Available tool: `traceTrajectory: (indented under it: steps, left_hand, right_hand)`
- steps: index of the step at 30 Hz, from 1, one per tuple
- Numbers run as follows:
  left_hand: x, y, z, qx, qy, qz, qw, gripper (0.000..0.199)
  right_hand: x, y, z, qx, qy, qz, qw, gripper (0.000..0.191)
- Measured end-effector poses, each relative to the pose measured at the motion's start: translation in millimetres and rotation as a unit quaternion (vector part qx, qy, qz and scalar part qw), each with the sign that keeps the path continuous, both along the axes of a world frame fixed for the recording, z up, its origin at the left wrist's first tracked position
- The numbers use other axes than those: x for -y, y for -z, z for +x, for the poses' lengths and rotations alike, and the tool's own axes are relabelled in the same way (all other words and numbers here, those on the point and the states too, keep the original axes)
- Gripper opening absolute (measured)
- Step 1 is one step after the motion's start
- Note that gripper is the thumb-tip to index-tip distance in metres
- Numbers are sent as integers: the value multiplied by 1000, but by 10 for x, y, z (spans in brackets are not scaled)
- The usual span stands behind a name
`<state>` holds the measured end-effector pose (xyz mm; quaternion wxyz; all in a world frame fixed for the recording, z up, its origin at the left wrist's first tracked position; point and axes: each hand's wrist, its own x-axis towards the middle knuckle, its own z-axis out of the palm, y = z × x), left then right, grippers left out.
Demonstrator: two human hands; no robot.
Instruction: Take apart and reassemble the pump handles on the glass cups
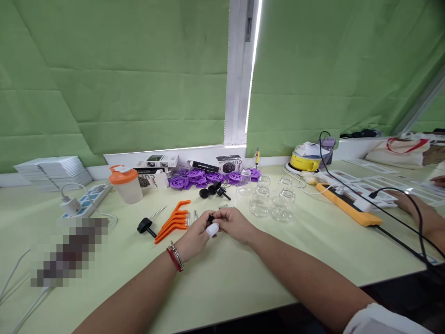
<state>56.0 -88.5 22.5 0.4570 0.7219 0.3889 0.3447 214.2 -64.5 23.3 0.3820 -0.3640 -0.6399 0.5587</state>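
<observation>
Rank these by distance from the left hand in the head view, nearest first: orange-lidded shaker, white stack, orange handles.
1. Orange handles: just left of the left hand.
2. Orange-lidded shaker: farther left and back.
3. White stack: far left, at the back.

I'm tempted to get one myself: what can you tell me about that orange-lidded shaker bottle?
The shaker bottle stands upright on the pale table, just left of the printed boxes. Its translucent, whitish body looks like plastic and tapers toward the base. An orange lid is on it, with a raised top. Nobody is holding it.
</observation>
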Motion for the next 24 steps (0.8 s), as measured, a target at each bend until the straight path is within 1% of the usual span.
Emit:
traceTrajectory:
  steps: [2,3,4,5,6,7,8,10,13,16,20,22,24]
  left_hand:
    - [-42,58,12,19,-31,-16,999,30]
    - [-54,84,-4,24,-49,-30,998,28]
    - [-60,107,-31,29,-65,-46,996,26]
    - [-59,125,-65,34,-78,-63,994,25]
    - [-54,138,-102,39,-88,-77,992,25]
    - [-47,146,-139,44,-93,-84,991,24]
    - [-40,151,-174,47,-94,-86,991,24]
    - [-36,154,-230,52,-98,-80,991,23]
    - [-56,163,-274,60,-101,-72,990,20]
    - [-76,171,-286,58,-101,-69,991,19]
    - [-66,160,-285,47,-107,-68,991,19]
    - [-57,156,-286,45,-101,-66,992,18]
    - [-53,159,-291,44,-88,-61,993,17]
  right_hand:
    - [-79,-9,11,40,-12,-1,999,14]
    - [-129,-12,51,78,1,17,997,17]
    - [-182,-13,110,122,28,51,991,20]
    - [-235,-9,182,168,66,97,979,21]
    - [-284,3,260,213,106,149,960,22]
    - [-328,22,334,258,131,201,936,22]
    - [-362,50,400,298,139,238,914,22]
    - [-400,126,487,361,119,279,882,22]
    - [-394,240,502,406,86,294,861,24]
    - [-354,296,459,412,78,287,861,27]
    - [-315,302,448,381,63,271,882,25]
    - [-334,297,465,365,76,269,888,24]
    - [-392,282,481,358,108,269,888,23]
